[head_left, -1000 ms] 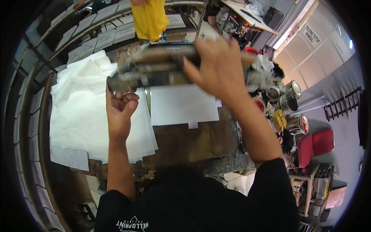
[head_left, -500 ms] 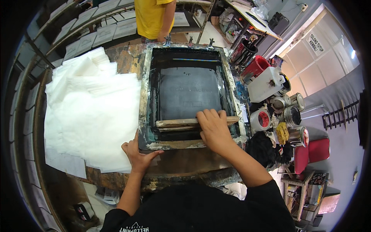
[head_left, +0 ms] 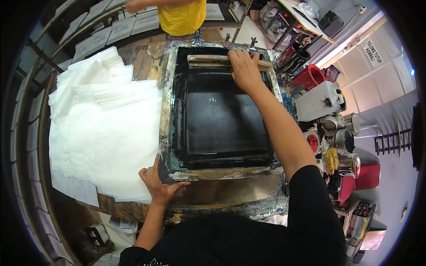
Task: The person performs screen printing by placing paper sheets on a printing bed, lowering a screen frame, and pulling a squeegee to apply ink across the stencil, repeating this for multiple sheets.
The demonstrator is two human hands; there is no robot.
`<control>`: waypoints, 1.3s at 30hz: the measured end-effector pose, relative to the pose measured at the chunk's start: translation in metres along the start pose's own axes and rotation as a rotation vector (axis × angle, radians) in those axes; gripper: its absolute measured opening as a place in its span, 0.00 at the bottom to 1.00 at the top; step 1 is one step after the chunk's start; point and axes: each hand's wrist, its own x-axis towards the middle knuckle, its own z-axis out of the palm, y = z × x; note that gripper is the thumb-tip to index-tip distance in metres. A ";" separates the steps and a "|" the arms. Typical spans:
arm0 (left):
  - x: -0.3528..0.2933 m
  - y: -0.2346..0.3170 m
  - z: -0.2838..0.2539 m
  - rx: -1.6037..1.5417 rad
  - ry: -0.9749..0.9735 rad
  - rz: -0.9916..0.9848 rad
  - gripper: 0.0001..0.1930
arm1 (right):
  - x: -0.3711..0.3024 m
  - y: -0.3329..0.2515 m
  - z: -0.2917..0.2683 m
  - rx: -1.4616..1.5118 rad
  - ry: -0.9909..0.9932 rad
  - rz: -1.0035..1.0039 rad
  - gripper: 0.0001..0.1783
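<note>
A wooden-framed printing screen (head_left: 165, 111) with dark ink on its mesh lies on the worn table. My right hand (head_left: 246, 71) is closed over the wooden handle of a squeegee (head_left: 208, 61), which stands across the screen's far end. My right arm reaches over the frame's right side. At the near left corner of the frame, my left hand (head_left: 160, 186) rests with its index finger along the left edge and its thumb stretched along the front edge; its other fingers are bent. Left of the frame is a big loose stack of thin white sheets (head_left: 106, 133).
Clamps (head_left: 227, 40) stand at the frame's far edge. A white jug (head_left: 315, 104), a red bucket (head_left: 310, 77), tins (head_left: 349, 166) and a yellow sponge (head_left: 331, 160) crowd the right side. A person in a yellow shirt (head_left: 183, 17) stands beyond the table, near racks of printed sheets (head_left: 120, 29).
My right hand has pushed the squeegee from the near end to the far end of the screen. The mesh looks darker and wetter. My left hand stays at the corner.
</note>
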 end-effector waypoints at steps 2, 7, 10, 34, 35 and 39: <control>0.000 0.000 0.001 0.010 0.022 -0.003 0.69 | 0.004 0.004 0.015 -0.005 0.028 -0.013 0.28; 0.001 0.000 0.001 0.007 0.025 0.012 0.68 | 0.009 0.002 0.035 -0.043 0.006 -0.008 0.29; 0.002 0.000 0.001 -0.006 0.018 0.008 0.68 | 0.009 -0.002 0.036 -0.057 0.004 0.014 0.28; 0.004 0.002 -0.001 0.019 0.076 0.011 0.58 | -0.175 -0.104 -0.162 0.224 -0.244 -0.003 0.31; 0.004 0.002 -0.001 0.043 0.057 0.009 0.58 | -0.178 -0.105 -0.162 0.218 -0.298 -0.002 0.31; 0.005 0.002 -0.001 0.084 -0.010 -0.015 0.59 | -0.190 -0.125 -0.164 0.214 -0.362 0.015 0.29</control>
